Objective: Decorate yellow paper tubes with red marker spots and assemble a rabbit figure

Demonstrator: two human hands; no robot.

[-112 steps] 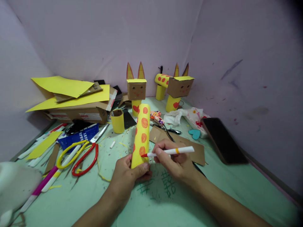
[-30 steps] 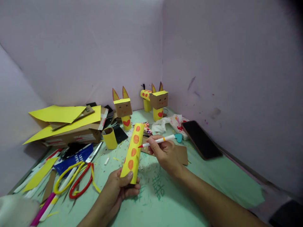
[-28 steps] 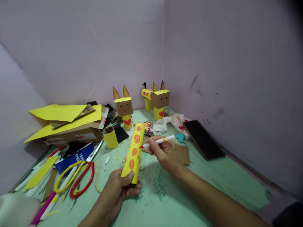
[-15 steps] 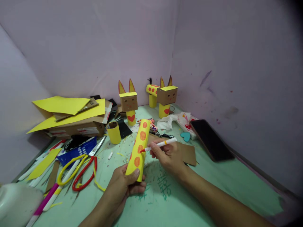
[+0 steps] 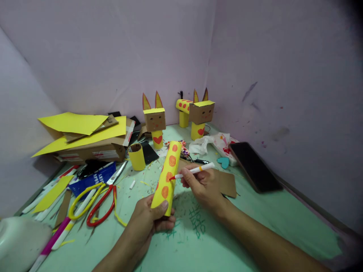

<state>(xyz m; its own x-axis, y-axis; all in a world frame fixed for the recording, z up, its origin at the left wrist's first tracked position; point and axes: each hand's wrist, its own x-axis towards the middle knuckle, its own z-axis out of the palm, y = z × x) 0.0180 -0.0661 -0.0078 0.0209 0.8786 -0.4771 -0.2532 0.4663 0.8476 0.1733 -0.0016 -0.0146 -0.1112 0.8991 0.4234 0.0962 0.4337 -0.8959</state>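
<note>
Closed around the lower end of a yellow paper-covered tube is my left hand, thumb in front and fingers behind. Orange-red spots run along the tube, which tilts up and away from me. My right hand pinches a white felt-tip marker with an orange band. Its red tip touches one of the middle spots. Behind the tube stands a cardboard-headed animal figure with pointed ears and a red heart. A second such figure is to its right, with a spotted yellow body behind it.
Red-and-yellow scissors, several markers and a blue packet lie at left, before a cardboard box topped with yellow sheets. A short yellow tube stands nearby. On the right are a phone, tissues and a cardboard piece.
The view has shifted slightly. The marker tip stays on the same middle spot of the tube, and both hands keep their hold.
</note>
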